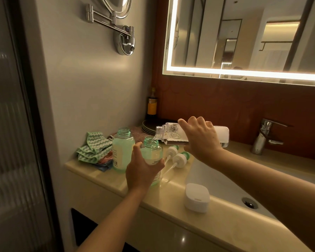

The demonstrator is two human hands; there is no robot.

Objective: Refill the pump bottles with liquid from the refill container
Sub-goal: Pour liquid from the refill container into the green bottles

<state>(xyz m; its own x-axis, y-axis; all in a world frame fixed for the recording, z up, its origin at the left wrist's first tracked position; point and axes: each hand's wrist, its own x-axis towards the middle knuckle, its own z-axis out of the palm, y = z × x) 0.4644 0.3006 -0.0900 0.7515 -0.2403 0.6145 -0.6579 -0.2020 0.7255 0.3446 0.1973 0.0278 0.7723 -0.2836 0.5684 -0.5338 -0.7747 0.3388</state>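
1. Right hand [200,140] grip clamped on refill container [173,134], tipped near flat, pouring; left hand [142,170] grip clamped on near pump bottle [151,151], at desk [102,176] front edge by the sink [213,180].
2. Do it well: keep container mouth just over the bottle neck, thin stream, steady the bottle, ease upright before the neck fills.
3. Count: two open pump bottles, second bottle [123,150] just behind-left; two pump heads [179,158] lying beside the sink; one refill container; one white cap [196,197] on the sink rim.
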